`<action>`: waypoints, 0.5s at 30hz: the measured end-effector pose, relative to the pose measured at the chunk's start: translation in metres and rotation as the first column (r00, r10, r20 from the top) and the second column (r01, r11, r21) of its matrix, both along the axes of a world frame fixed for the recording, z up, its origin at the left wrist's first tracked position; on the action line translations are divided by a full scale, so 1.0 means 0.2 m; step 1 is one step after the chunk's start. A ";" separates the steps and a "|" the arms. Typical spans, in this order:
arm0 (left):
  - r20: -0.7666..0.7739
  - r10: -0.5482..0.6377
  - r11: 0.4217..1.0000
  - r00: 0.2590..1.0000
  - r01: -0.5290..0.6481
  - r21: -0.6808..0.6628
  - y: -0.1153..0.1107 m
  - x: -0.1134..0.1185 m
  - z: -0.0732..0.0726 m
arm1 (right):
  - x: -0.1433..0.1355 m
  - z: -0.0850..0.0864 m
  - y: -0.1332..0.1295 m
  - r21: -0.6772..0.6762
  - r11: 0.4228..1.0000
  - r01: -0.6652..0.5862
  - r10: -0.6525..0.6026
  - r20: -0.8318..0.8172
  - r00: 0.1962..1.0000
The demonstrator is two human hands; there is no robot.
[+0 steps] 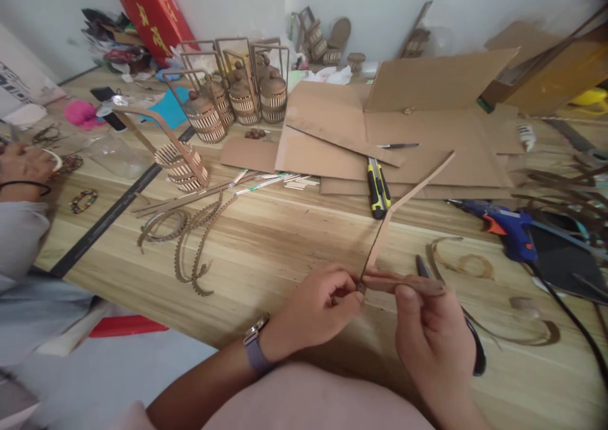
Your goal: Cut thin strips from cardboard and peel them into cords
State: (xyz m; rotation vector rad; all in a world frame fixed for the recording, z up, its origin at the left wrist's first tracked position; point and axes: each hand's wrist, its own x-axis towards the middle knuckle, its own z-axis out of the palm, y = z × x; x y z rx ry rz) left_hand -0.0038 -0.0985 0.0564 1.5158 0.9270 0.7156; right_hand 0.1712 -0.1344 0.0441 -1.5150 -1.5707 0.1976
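A long, narrow cardboard strip (412, 192) is bent into angled sections above the table. My left hand (323, 306) pinches it at a lower bend, fingers closed. My right hand (430, 335) grips the short lower section between thumb and fingers, close to my left hand. Below my right hand, a dark-handled tool (479, 353) is partly covered; its kind cannot be made out. A yellow-and-black utility knife (378, 192) lies just beyond the strip, against cardboard sheets (327, 110).
Several small slatted baskets with tall handles (273, 97) stand at the back left; one lidless basket (183, 164) is nearer. Toothed strips (190, 246) lie left of centre. To the right are a blue glue gun (520, 233) and its cable. Another person's hand (23, 164) is at far left.
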 end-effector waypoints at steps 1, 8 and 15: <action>-0.016 -0.005 1.000 1.000 0.004 -0.010 0.00 0.00 0.00 | 0.00 0.00 0.00 0.024 0.999 -0.025 0.024 0.029 0.999; -0.073 -0.088 0.996 0.993 0.088 -0.004 0.00 -0.01 0.03 | 0.01 0.00 -0.01 0.026 0.997 -0.072 0.073 -0.065 0.995; 0.051 -0.056 0.998 0.997 0.058 -0.033 0.00 0.00 0.01 | 0.05 -0.01 -0.01 0.000 0.979 -0.203 0.201 0.127 0.971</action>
